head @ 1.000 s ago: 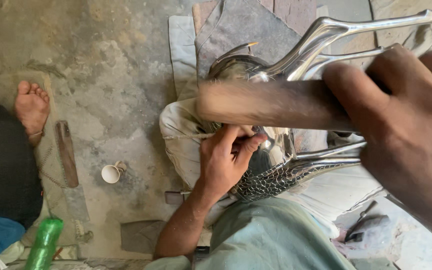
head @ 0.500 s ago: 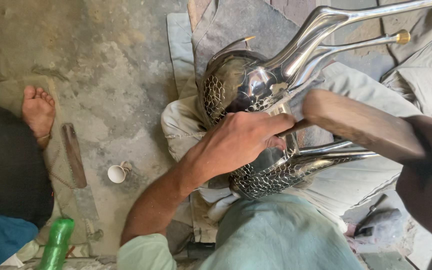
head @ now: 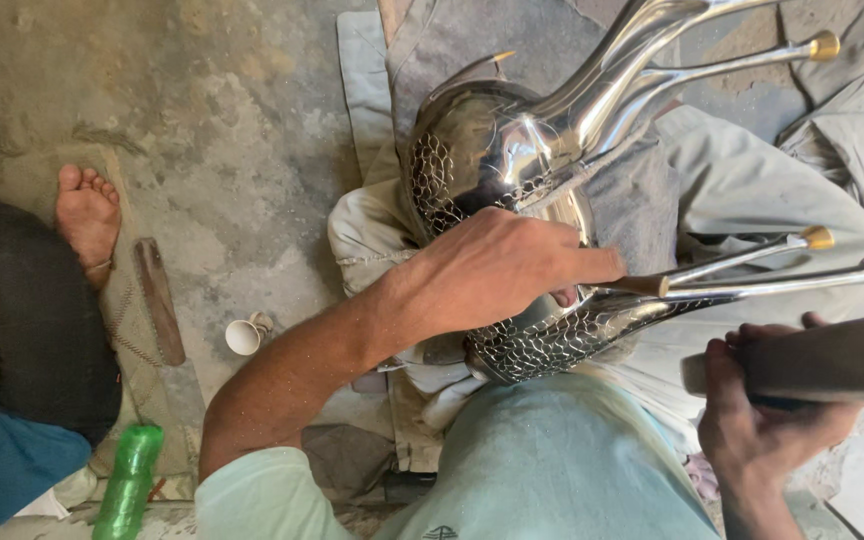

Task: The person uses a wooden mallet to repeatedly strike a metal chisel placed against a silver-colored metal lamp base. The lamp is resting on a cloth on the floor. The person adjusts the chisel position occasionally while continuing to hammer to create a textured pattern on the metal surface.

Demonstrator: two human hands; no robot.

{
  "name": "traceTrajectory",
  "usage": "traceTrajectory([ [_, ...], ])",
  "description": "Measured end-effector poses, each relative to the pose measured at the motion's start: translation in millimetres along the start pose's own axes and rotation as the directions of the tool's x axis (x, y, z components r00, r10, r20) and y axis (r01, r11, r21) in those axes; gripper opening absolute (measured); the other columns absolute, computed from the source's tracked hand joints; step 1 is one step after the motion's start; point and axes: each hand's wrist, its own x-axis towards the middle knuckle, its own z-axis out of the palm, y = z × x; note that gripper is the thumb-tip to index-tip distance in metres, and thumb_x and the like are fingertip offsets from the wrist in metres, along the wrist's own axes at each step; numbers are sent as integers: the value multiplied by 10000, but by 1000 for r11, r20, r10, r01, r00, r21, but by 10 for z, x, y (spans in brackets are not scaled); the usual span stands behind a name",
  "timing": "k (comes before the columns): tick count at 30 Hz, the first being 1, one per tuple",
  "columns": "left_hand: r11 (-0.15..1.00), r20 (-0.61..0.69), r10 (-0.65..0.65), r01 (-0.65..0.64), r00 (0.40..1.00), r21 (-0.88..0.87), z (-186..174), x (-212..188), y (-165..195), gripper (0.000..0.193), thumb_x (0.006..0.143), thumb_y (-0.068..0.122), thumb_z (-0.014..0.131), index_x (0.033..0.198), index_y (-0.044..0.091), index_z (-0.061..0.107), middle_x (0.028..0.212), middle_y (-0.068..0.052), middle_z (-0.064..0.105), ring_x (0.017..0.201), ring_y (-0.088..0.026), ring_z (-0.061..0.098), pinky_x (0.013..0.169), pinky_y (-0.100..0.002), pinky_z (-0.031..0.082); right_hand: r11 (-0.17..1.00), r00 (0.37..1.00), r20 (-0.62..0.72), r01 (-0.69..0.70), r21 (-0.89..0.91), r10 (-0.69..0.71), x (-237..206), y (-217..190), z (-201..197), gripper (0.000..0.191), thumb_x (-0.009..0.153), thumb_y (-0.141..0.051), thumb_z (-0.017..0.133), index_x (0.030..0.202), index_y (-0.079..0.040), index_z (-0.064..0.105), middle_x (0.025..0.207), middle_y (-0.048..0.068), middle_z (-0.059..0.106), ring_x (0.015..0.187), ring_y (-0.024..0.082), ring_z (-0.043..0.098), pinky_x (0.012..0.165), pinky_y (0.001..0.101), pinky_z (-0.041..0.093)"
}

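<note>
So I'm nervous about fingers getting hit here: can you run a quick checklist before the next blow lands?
1. Left hand pressing on the polished metal bird figure: ok.
2. Right hand gripping the wooden mallet: ok.
3. Mallet clear of the figure: ok, raised at the right.
4. Left fingers away from the strike spot: cannot tell.
5. Cloth padding under the figure: ok.
6. Another person's bare foot well away: ok.

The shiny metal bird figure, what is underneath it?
Under the metal bird figure lies pale crumpled cloth over grey fabric. The left hand covers its middle, hiding what lies beneath there.
</note>
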Motion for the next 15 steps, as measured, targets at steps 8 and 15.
traceTrajectory([
  [8,985,-171,-35,6,985,-170,-14,50,-59,380,924,149,751,1265,133,584,896,-111,734,815,-270,766,671,-390,604,824,983,146,173,-540,-111,17,209,-391,404,928,-13,763,1277,24,563,1060,182,700,924,274,703,880,346,549],
  [15,989,46,-64,70,997,-130,-78,270,-20,432,922,18,643,1322,175,591,843,-118,758,781,-263,780,626,-406,608,868,986,117,157,-471,-114,35,198,-386,470,887,-5,809,1282,47,560,1102,210,707,984,287,710,901,377,569],
])
